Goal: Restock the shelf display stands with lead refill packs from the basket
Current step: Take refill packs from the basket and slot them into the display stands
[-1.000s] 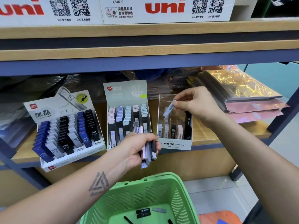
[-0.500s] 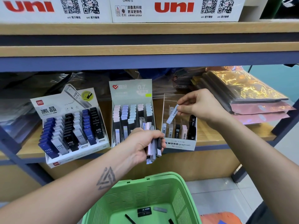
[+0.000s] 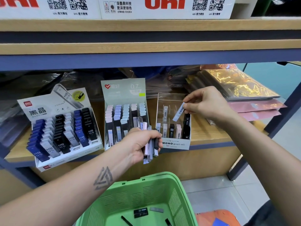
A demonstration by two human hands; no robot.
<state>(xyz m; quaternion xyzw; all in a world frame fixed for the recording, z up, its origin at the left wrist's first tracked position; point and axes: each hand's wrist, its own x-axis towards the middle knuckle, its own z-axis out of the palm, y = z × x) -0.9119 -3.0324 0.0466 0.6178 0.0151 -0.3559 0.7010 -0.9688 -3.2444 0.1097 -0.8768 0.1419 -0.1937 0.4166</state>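
Pale-blue barcoded pack [image 3: 178,113] pinched in right grip [image 3: 206,104] above "MONO graph MG" stand [image 3: 175,144] — left grip [image 3: 140,142] clutches packs [image 3: 150,144].

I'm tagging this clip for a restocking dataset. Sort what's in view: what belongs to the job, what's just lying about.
Belongs to the job:
- light blue pack pinched by the right hand
- bundle of packs in the left hand
- MONO stand
- 0.7 stand
- HB 0.5 stand
- green basket

Lying about:
- uni boxes
- shiny wrapped stacks
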